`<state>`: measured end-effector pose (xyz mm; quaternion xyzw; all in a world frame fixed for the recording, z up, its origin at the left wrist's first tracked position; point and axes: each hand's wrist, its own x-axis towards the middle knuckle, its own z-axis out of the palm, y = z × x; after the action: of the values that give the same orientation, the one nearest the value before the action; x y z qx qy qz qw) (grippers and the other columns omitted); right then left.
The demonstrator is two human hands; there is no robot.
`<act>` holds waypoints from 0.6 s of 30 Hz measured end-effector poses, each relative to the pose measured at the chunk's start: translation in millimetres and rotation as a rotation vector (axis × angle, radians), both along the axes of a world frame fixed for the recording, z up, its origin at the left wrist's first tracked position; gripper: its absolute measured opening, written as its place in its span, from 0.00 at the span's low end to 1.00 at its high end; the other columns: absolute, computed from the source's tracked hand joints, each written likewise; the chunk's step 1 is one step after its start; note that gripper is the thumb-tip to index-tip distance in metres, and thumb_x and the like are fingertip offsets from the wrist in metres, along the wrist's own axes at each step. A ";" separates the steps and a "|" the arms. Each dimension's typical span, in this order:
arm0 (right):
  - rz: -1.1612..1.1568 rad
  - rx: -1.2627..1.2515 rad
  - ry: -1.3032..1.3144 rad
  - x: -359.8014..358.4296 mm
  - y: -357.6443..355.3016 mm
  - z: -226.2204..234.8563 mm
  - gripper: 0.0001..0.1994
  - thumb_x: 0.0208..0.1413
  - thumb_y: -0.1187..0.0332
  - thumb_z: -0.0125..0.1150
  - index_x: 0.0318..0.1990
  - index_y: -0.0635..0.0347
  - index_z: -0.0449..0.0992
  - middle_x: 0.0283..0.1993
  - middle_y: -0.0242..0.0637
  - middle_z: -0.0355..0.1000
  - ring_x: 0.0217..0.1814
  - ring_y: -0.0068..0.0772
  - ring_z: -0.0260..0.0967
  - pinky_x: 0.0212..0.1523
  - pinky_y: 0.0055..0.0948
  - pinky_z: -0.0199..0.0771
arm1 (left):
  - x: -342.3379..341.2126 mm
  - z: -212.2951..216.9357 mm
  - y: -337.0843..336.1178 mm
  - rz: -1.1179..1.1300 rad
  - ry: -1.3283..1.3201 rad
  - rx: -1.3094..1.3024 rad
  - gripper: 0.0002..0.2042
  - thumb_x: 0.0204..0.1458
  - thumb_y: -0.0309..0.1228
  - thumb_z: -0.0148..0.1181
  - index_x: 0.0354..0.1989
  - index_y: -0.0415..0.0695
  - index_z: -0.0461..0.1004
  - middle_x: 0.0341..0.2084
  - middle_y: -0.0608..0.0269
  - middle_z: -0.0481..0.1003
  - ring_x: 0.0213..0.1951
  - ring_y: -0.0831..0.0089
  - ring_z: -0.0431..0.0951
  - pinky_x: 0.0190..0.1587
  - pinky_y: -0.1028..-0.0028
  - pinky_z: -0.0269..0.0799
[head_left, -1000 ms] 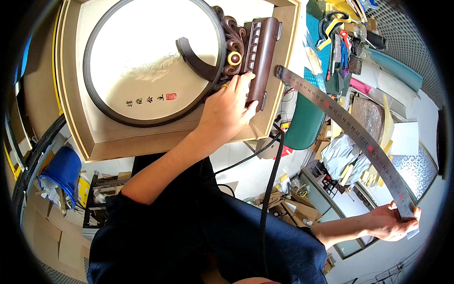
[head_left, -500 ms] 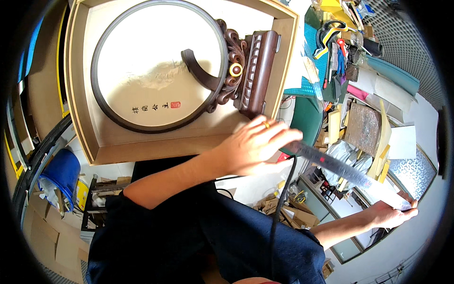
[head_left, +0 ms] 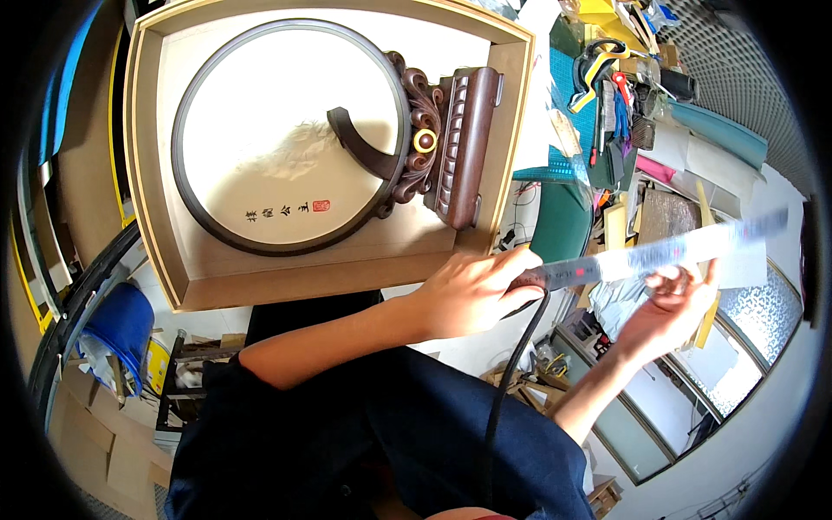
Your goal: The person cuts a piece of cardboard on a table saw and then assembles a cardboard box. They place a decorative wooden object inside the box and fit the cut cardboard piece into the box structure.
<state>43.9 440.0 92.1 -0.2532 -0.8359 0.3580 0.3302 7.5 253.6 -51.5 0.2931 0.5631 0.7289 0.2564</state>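
Note:
My left hand (head_left: 472, 293) is closed round the near end of a long steel ruler (head_left: 628, 263). The ruler slants up to the right, its far end smeared by motion. Just below its middle is my right hand (head_left: 669, 308), with fingers apart and half curled; whether a fingertip touches the ruler I cannot tell. Ahead of my left hand stands a shallow wooden box frame (head_left: 286, 290). Inside it lie a round dark ring frame (head_left: 178, 165) on a pale backing with a relief and small characters, a carved dark wooden stand (head_left: 464, 147) and a curved dark wooden piece (head_left: 360, 149).
A black cable (head_left: 507, 373) hangs past my left hand toward my lap. At the right, a cluttered bench holds a teal cutting mat (head_left: 562, 113) and a yellow-and-black tool (head_left: 598, 74). A blue bucket (head_left: 121, 329) stands on the left. Cardboard scraps lie on the floor.
The ruler's far end has swung upward. My right hand has let go of that end and moved left and up. My left hand has shifted slightly downward, still holding the ruler.

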 end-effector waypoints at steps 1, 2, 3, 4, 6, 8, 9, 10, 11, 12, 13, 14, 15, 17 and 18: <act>-0.017 0.101 -0.020 1.1 -7.6 -13.7 0.21 0.67 0.66 0.43 0.63 0.67 0.53 0.46 0.45 0.70 0.34 0.27 0.71 0.31 0.22 0.74 | 2.3 3.0 1.9 0.000 -0.036 -0.038 0.11 0.56 0.34 0.57 0.41 0.42 0.66 0.29 0.56 0.74 0.28 0.56 0.78 0.27 0.63 0.73; -0.032 0.202 -0.039 1.0 -13.8 -26.3 0.22 0.67 0.68 0.42 0.64 0.65 0.50 0.48 0.48 0.69 0.37 0.31 0.73 0.33 0.25 0.77 | 3.4 5.0 2.5 0.002 -0.071 -0.076 0.12 0.57 0.34 0.57 0.42 0.41 0.66 0.30 0.55 0.73 0.28 0.54 0.78 0.27 0.63 0.73; 0.045 0.397 -0.084 -1.1 -18.2 -35.4 0.25 0.65 0.72 0.44 0.66 0.60 0.43 0.51 0.53 0.67 0.39 0.36 0.75 0.32 0.25 0.78 | 2.2 8.0 1.5 -0.066 -0.066 -0.062 0.13 0.57 0.29 0.55 0.47 0.39 0.62 0.32 0.50 0.72 0.29 0.51 0.78 0.29 0.62 0.74; 0.217 0.523 -0.041 2.3 -9.8 -49.6 0.26 0.60 0.76 0.52 0.64 0.60 0.52 0.54 0.53 0.66 0.47 0.40 0.72 0.41 0.29 0.77 | 5.8 7.9 2.7 -0.080 -0.102 -0.011 0.14 0.57 0.27 0.54 0.48 0.38 0.60 0.33 0.48 0.71 0.30 0.51 0.77 0.30 0.62 0.74; 0.263 0.782 -0.421 6.3 -9.9 -44.3 0.25 0.52 0.78 0.60 0.60 0.59 0.65 0.54 0.48 0.65 0.55 0.44 0.66 0.51 0.34 0.71 | 16.6 8.7 9.1 -0.109 -0.172 0.091 0.15 0.57 0.24 0.52 0.50 0.36 0.57 0.36 0.44 0.69 0.31 0.49 0.77 0.31 0.61 0.75; 0.224 0.765 -0.333 4.2 -12.3 -62.6 0.24 0.44 0.73 0.71 0.53 0.55 0.75 0.51 0.39 0.62 0.56 0.40 0.64 0.54 0.33 0.67 | 22.8 13.9 17.4 -0.099 -0.141 0.151 0.17 0.56 0.20 0.49 0.52 0.35 0.54 0.39 0.42 0.66 0.31 0.49 0.77 0.33 0.61 0.75; 0.197 0.724 -0.314 4.4 -9.6 -70.8 0.23 0.45 0.71 0.71 0.52 0.55 0.75 0.50 0.39 0.63 0.55 0.39 0.64 0.53 0.33 0.68 | 25.6 17.8 21.3 -0.102 -0.168 0.158 0.17 0.56 0.19 0.49 0.52 0.35 0.54 0.40 0.42 0.66 0.31 0.49 0.77 0.33 0.61 0.75; 0.170 0.683 -0.295 3.8 -7.1 -76.9 0.23 0.46 0.69 0.72 0.52 0.56 0.75 0.49 0.39 0.63 0.54 0.38 0.65 0.53 0.32 0.68 | 27.5 21.7 24.2 -0.106 -0.195 0.165 0.17 0.56 0.19 0.49 0.52 0.35 0.54 0.41 0.42 0.66 0.31 0.50 0.77 0.32 0.61 0.75; 0.164 0.631 -0.195 0.7 -3.6 -83.7 0.22 0.47 0.67 0.71 0.51 0.56 0.75 0.49 0.40 0.63 0.53 0.37 0.65 0.52 0.32 0.68 | 29.5 26.3 26.2 -0.130 -0.257 0.145 0.18 0.57 0.20 0.49 0.54 0.36 0.53 0.40 0.42 0.66 0.30 0.51 0.77 0.32 0.61 0.75; 0.158 0.574 -0.095 -3.5 1.1 -92.5 0.21 0.48 0.66 0.71 0.51 0.57 0.75 0.48 0.40 0.64 0.52 0.36 0.65 0.52 0.32 0.68 | 29.4 28.5 30.2 -0.209 -0.262 0.105 0.19 0.58 0.23 0.49 0.56 0.37 0.52 0.41 0.42 0.66 0.32 0.52 0.76 0.34 0.62 0.74; 0.151 0.520 0.000 -8.7 4.0 -97.8 0.21 0.49 0.64 0.70 0.51 0.57 0.75 0.48 0.40 0.64 0.51 0.35 0.65 0.51 0.31 0.68 | 29.1 30.9 33.3 -0.291 -0.269 0.069 0.21 0.59 0.26 0.50 0.58 0.39 0.51 0.41 0.42 0.67 0.34 0.53 0.76 0.36 0.62 0.73; 0.177 0.584 0.048 -17.2 6.5 -96.6 0.17 0.53 0.63 0.67 0.49 0.59 0.75 0.46 0.41 0.65 0.48 0.34 0.66 0.50 0.32 0.68 | 27.9 33.2 34.8 -0.372 -0.275 0.033 0.22 0.60 0.28 0.51 0.60 0.41 0.50 0.41 0.42 0.67 0.36 0.55 0.76 0.39 0.63 0.72; 0.173 0.705 -0.005 -16.0 17.7 -93.3 0.16 0.54 0.63 0.65 0.48 0.59 0.75 0.46 0.42 0.66 0.48 0.34 0.66 0.51 0.32 0.67 | 19.8 40.8 33.6 -0.388 -0.255 0.026 0.22 0.59 0.29 0.51 0.60 0.43 0.53 0.43 0.44 0.67 0.35 0.54 0.77 0.37 0.62 0.73; 0.117 0.666 -0.028 -18.9 28.3 -89.0 0.11 0.57 0.68 0.60 0.46 0.60 0.74 0.45 0.41 0.67 0.49 0.34 0.65 0.52 0.32 0.66 | 15.9 43.8 32.0 -0.217 -0.119 0.055 0.22 0.59 0.28 0.51 0.60 0.44 0.54 0.45 0.46 0.66 0.37 0.55 0.77 0.37 0.62 0.75; 0.056 0.494 -0.014 -20.5 31.0 -86.9 0.09 0.58 0.69 0.58 0.44 0.61 0.74 0.46 0.42 0.67 0.49 0.35 0.66 0.53 0.33 0.66 | 14.5 42.0 31.5 -0.120 -0.048 0.064 0.22 0.59 0.28 0.50 0.61 0.44 0.55 0.46 0.46 0.66 0.37 0.55 0.76 0.37 0.62 0.75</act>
<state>23.4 471.0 5.2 -0.1439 -0.9069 0.1502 0.3663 22.0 285.1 -9.5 0.3167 0.5146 0.7368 0.3034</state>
